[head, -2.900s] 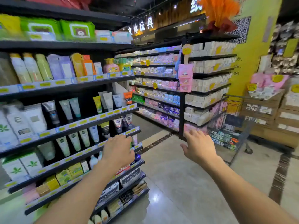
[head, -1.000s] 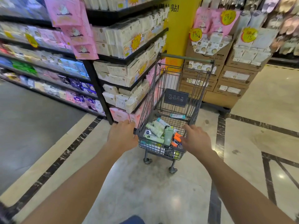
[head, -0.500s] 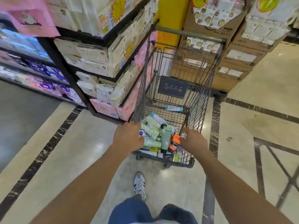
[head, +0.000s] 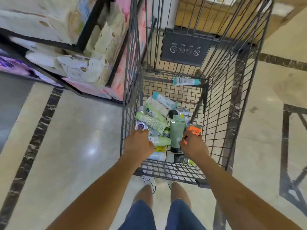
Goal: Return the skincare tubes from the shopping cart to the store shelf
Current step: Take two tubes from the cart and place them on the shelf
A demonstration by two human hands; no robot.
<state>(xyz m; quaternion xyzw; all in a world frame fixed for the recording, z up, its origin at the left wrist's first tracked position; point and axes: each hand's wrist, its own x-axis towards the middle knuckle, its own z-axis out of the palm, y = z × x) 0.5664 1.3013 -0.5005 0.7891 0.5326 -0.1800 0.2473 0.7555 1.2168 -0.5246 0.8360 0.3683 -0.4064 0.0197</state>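
A grey wire shopping cart [head: 232,97] stands right in front of me. Several skincare tubes [head: 154,120] lie heaped at the near end of its basket: pale green ones, a grey-green tube [head: 177,130], an orange tube [head: 194,129] and a white tube with a blue logo [head: 141,126]. One teal-capped tube [head: 186,81] lies apart at the far end. My left hand [head: 138,145] is down on the left of the heap with its fingertips hidden. My right hand [head: 193,145] has spread fingers touching the grey-green tube beside the orange one.
A shelf unit stacked with tissue packs [head: 93,63] stands close to the cart's left side. Cardboard boxes [head: 216,7] sit behind the cart. My shoes [head: 149,183] are at the cart's near end on the polished tile floor.
I turned from the tube shelf and walked up to the cart. Both hands moved from its near rim down into the basket onto the tubes, and my view tilted down.
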